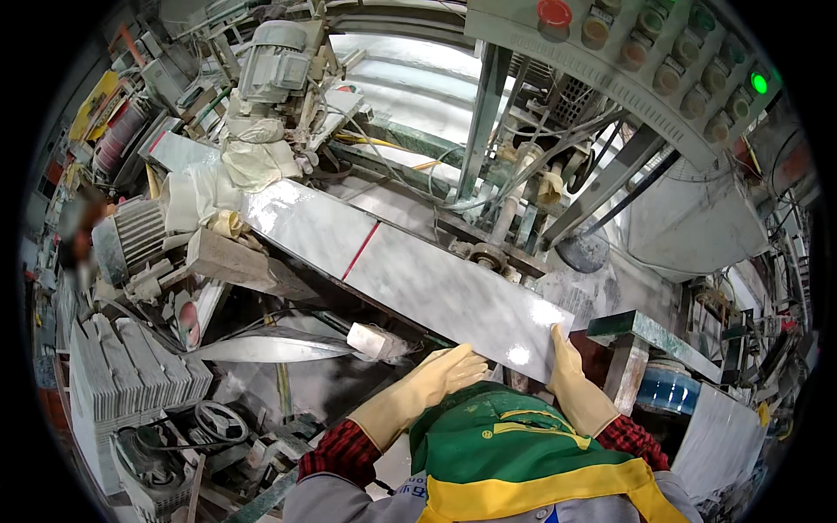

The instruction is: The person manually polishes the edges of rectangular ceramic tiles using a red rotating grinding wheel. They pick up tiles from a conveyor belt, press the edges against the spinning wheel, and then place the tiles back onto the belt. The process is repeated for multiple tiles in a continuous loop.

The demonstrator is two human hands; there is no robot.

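Note:
A long, polished grey-white stone slab (pixel 453 288) lies at a slant across the machine bed, its surface wet and shiny. At its left a red line (pixel 362 250) crosses the strip, and more pale stone (pixel 301 218) continues beyond it. My left hand (pixel 445 375), in a cream rubber glove, rests against the near long edge with its fingers stretched out. At the right end, my right hand (pixel 571 379), gloved the same way, grips the slab's corner. Its fingers are partly hidden.
A control panel (pixel 610 70) with push buttons hangs at the upper right. Dusty motors (pixel 275 61) and cloth wraps (pixel 253 157) crowd the upper left. Stacked thin slabs (pixel 131 366) and a handwheel (pixel 220 423) stand at lower left. A dark green stone-topped ledge (pixel 649 336) juts out near my right hand.

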